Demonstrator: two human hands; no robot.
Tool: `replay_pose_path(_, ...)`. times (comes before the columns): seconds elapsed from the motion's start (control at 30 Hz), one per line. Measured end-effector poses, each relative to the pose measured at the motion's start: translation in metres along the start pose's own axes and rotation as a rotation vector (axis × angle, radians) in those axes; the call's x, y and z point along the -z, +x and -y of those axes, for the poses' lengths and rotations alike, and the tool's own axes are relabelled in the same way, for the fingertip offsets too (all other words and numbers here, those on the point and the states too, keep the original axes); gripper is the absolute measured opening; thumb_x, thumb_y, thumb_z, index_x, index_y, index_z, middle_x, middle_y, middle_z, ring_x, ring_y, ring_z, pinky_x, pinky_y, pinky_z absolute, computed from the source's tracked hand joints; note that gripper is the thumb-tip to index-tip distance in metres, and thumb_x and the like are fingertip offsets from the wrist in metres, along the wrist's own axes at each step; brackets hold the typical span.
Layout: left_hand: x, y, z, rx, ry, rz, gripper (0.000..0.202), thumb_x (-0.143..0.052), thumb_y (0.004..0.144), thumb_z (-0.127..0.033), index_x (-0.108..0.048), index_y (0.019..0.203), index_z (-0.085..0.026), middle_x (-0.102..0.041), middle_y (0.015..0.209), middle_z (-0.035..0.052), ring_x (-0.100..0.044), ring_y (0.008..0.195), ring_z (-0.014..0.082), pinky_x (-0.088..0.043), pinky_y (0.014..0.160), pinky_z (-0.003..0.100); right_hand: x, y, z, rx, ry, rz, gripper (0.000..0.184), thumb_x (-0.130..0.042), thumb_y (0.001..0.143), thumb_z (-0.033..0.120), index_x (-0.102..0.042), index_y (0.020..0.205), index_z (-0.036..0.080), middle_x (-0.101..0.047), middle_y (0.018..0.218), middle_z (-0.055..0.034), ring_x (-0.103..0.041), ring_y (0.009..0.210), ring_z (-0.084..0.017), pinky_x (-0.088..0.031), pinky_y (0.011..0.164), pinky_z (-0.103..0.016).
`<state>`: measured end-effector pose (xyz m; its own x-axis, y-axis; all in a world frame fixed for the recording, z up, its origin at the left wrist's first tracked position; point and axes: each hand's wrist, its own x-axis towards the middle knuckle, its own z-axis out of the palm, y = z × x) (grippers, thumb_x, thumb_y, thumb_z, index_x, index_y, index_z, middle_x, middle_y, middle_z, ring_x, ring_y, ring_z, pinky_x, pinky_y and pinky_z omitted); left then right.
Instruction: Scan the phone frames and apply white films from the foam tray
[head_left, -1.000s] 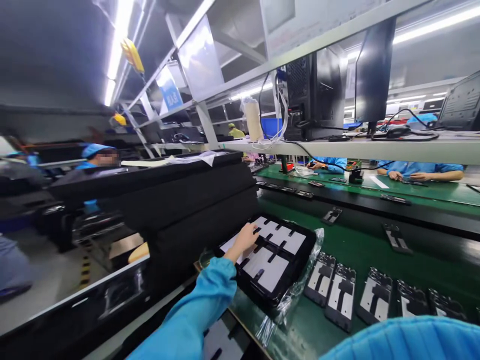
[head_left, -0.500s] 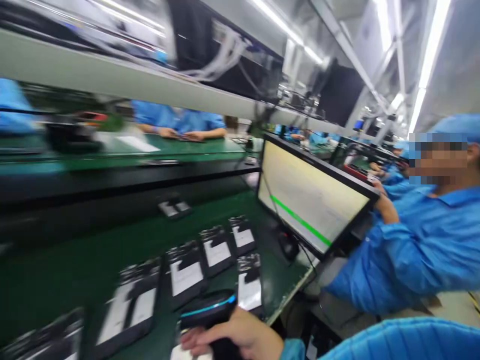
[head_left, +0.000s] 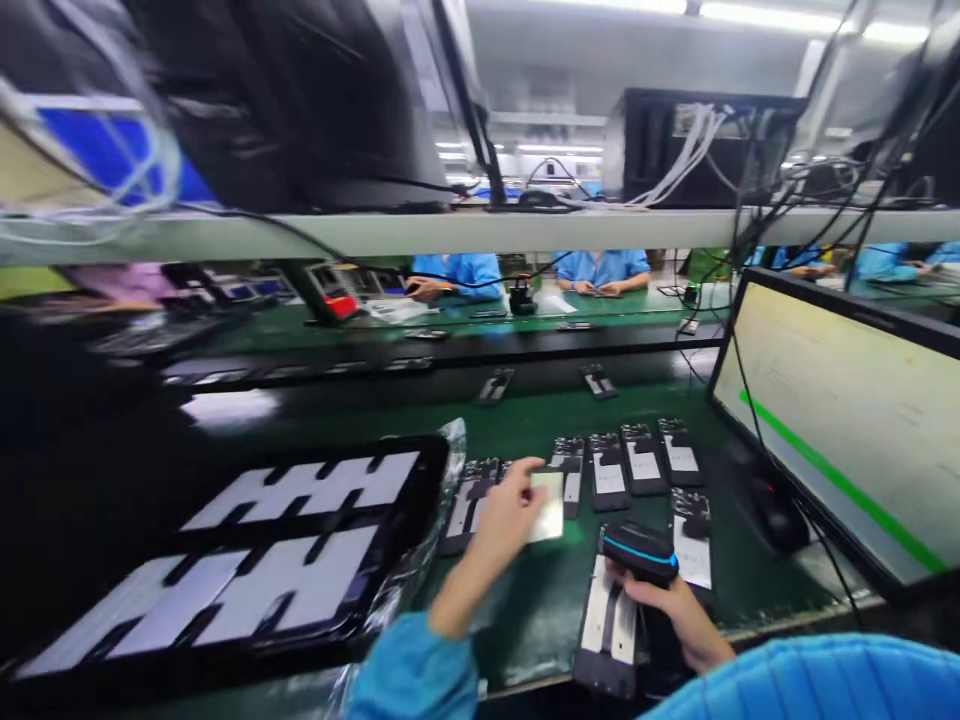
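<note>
Now left hand (head_left: 512, 512) pinching one part (head_left: 547, 505); right hand (head_left: 679, 615) gripping one scanner (head_left: 640, 553).

- Worn on the head, above the bench (head_left: 540, 600), facing forward and down across it.
- Near at the bottom edge: left hand (head_left: 510, 515), right hand (head_left: 679, 610) and tray (head_left: 420, 500) close under the lens.
- Farther on, over the bench to a shelf (head_left: 480, 230) at about eye height and seated workers (head_left: 600, 268) beyond it.
- Monitor (head_left: 847, 420) close on the right, seen at a slant.
- Single view only; edges blurred and stretched.
</note>
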<state>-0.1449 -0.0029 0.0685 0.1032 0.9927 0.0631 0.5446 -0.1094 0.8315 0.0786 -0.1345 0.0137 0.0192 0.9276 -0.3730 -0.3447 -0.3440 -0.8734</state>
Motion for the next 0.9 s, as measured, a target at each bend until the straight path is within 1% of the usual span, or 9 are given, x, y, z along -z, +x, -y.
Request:
replay_pose_path(0.1,-0.021,-0.003,0.005,-0.151,-0.001,0.013,0.035,-0.055,0.087,-0.020,-0.061,0.121,-0.017,-0.045,0.058,-0.0082,-0.048,0.055,0.0141,-0.033,0.057,0.024,0.001,0.005,-0.012,0.015,-0.006,0.041,0.040,-0.088,0.049,0.048,-0.082,0.086,0.032,-0.076,0.103,0.0005,-0.061,0.121,-0.036,-0.035,0.117,-0.047)
replay_pose_path(0.23,-0.052,-0.001,0.009,-0.172,-0.048,0.049,0.035,-0.050,0.088,-0.025,-0.058,0.120,-0.017,-0.044,0.059,-0.0069,-0.050,0.057,0.0157,-0.032,0.060,0.026,0.003,0.007,-0.021,0.045,-0.082,0.000,0.042,-0.087,0.045,0.050,-0.081,0.085,0.036,-0.076,0.097,0.0022,-0.061,0.117,-0.037,-0.036,0.114,-0.047)
replay_pose_path(0.37,-0.051,0.006,0.021,-0.161,-0.039,0.032,0.036,-0.049,0.088,-0.029,-0.056,0.121,-0.017,-0.047,0.062,-0.0053,-0.050,0.057,0.0167,-0.034,0.060,0.027,0.002,0.012,-0.023,0.103,-0.102,0.012,0.048,-0.084,0.044,0.048,-0.081,0.091,0.039,-0.073,0.082,0.0019,-0.064,0.102,-0.036,-0.041,0.107,-0.049)
replay_pose_path(0.5,-0.042,0.014,0.029,-0.138,-0.087,0.054,0.038,-0.050,0.089,-0.032,-0.053,0.124,-0.017,-0.058,0.068,-0.0018,-0.059,0.064,0.0192,-0.043,0.065,0.029,0.001,0.012,-0.023,0.133,-0.094,0.007,0.053,-0.083,0.047,0.046,-0.079,0.099,0.042,-0.071,0.079,0.0018,-0.065,0.098,-0.034,-0.041,0.107,-0.051)
replay_pose_path(0.57,-0.040,0.010,0.032,-0.129,-0.209,0.136,0.040,-0.053,0.090,-0.037,-0.051,0.125,-0.017,-0.064,0.078,0.0013,-0.064,0.073,0.0209,-0.048,0.070,0.031,0.003,0.012,-0.019,0.112,-0.031,-0.011,0.053,-0.085,0.046,0.045,-0.080,0.098,0.039,-0.074,0.084,0.0014,-0.067,0.102,-0.035,-0.042,0.109,-0.050)
replay_pose_path(0.67,-0.049,-0.012,0.038,-0.070,-0.470,0.434,0.046,-0.062,0.089,-0.042,-0.049,0.126,-0.019,-0.067,0.093,0.0043,-0.066,0.079,0.0217,-0.051,0.070,0.031,0.011,0.016,-0.007,0.080,0.098,0.008,0.050,-0.087,0.049,0.045,-0.081,0.096,0.028,-0.076,0.101,-0.0036,-0.064,0.116,-0.035,-0.040,0.114,-0.048)
replay_pose_path(0.77,-0.069,-0.043,0.044,-0.017,-0.607,0.698,0.044,-0.069,0.087,-0.041,-0.052,0.122,-0.020,-0.066,0.099,0.0040,-0.065,0.074,0.0188,-0.051,0.066,0.029,0.019,0.020,0.009,0.042,0.146,0.033,0.044,-0.086,0.061,0.044,-0.080,0.098,0.021,-0.074,0.115,-0.0078,-0.060,0.125,-0.033,-0.039,0.117,-0.044)
replay_pose_path(0.83,-0.080,-0.057,0.043,-0.021,-0.640,0.757,0.041,-0.071,0.086,-0.039,-0.055,0.120,-0.022,-0.065,0.106,0.0046,-0.066,0.082,0.0200,-0.053,0.072,0.031,0.022,0.020,0.018,0.004,0.114,0.055,0.044,-0.084,0.068,0.043,-0.079,0.105,0.019,-0.072,0.121,-0.0089,-0.060,0.126,-0.031,-0.039,0.118,-0.042)
replay_pose_path(0.9,-0.083,-0.062,0.039,-0.061,-0.600,0.736,0.037,-0.071,0.086,-0.037,-0.058,0.118,-0.024,-0.062,0.110,0.0052,-0.066,0.095,0.0233,-0.054,0.080,0.033,0.022,0.018,0.024,-0.004,0.077,0.094,0.043,-0.082,0.075,0.040,-0.076,0.111,0.018,-0.071,0.124,-0.0084,-0.059,0.128,-0.028,-0.039,0.118,-0.041)
